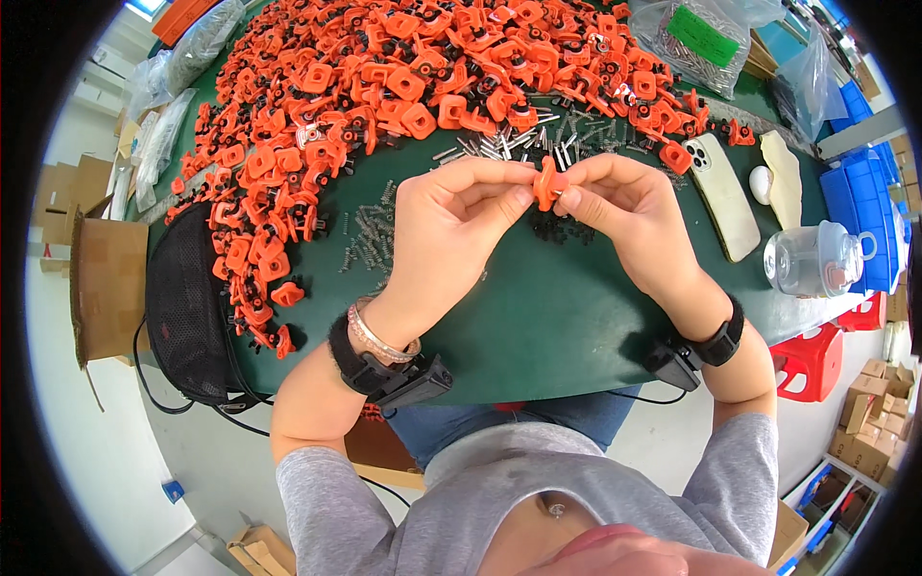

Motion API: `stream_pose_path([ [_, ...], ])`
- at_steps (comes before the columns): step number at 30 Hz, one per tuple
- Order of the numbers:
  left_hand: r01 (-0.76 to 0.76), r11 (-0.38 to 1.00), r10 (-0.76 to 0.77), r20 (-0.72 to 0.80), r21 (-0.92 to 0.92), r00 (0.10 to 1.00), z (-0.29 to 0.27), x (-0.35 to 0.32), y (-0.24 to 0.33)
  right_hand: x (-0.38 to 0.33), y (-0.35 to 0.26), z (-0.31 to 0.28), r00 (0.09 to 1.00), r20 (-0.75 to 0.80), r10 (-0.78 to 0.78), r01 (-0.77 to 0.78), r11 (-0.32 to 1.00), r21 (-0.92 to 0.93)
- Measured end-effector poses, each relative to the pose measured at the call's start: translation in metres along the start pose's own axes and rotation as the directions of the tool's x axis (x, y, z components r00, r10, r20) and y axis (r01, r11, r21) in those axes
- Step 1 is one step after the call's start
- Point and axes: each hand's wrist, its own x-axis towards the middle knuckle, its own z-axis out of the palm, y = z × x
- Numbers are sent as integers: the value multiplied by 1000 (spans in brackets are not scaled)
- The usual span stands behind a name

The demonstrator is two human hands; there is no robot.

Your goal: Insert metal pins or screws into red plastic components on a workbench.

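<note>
Orange plastic clip (547, 182) sits upright between both hands above the green table (538, 317): left hand (451, 216) fingers pinch its left side, right hand (619, 206) fingers clamp its right, equally near.

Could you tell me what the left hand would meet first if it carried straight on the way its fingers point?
Probably the small orange plastic part pinched between both hands: the left hand points rightward into it, with the right hand just beyond. Depth is unclear.
</note>
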Motion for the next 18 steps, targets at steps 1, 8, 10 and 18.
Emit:
stream_pose_path([
  [1,-33,999,33,14,2,999,0,0,-1,1,1,-1,1000,18,12,-13,998,54],
  [8,-8,1000,8,48,14,999,2,-1,0,1,0,2,995,97,28,-43,988,151],
  [10,-44,999,43,49,19,998,3,-1,1,1,-1,2,997,81,9,-20,991,129],
  [18,28,783,-28,-9,621,1000,-9,12,-2,2,-3,-9,999,47,7,-19,965,261],
])
